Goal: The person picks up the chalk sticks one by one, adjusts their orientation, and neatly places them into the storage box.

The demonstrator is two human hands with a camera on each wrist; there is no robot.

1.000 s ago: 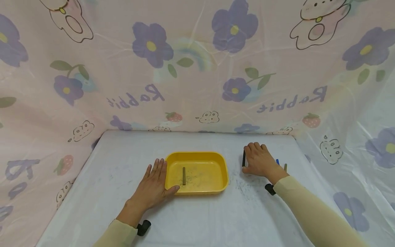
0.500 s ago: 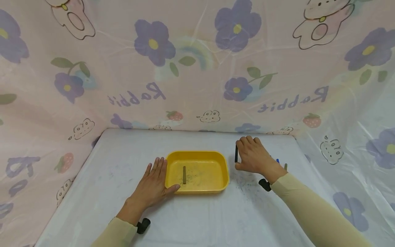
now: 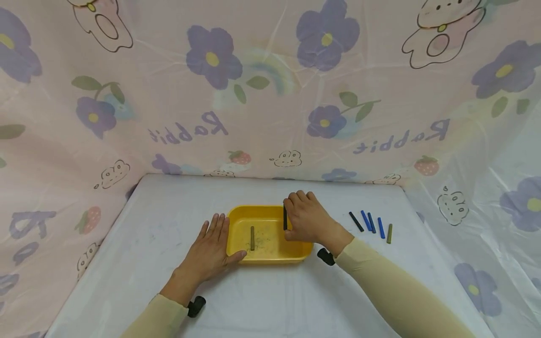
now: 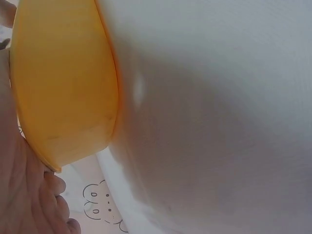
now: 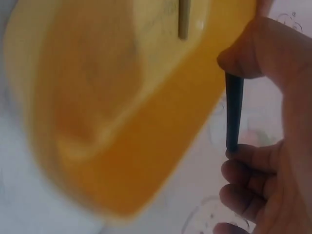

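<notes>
My right hand (image 3: 310,218) pinches a black crayon-like stick (image 3: 285,218) by its two ends, between thumb and index finger, over the right part of a yellow tray (image 3: 270,261). In the right wrist view the black stick (image 5: 234,112) hangs clear of the tray's wall. Flat on the tray floor, left of the middle, lies an olive stick (image 3: 252,238). My left hand (image 3: 207,251) rests against the tray's left side, fingers straight, thumb across the near-left corner. The left wrist view shows its fingers at the rim of the yellow tray (image 4: 68,78).
To the right on the white-covered table (image 3: 270,300) lie more sticks: a black one (image 3: 356,221), several blue ones (image 3: 381,228) and an olive one (image 3: 389,234). Dark smudges mark the tray floor. A patterned curtain (image 3: 270,103) encloses the table's back and sides.
My right hand has carried the black stick leftward from the table beside the tray to above it. The loose sticks on the right are now uncovered. My left hand has stayed on the tray.
</notes>
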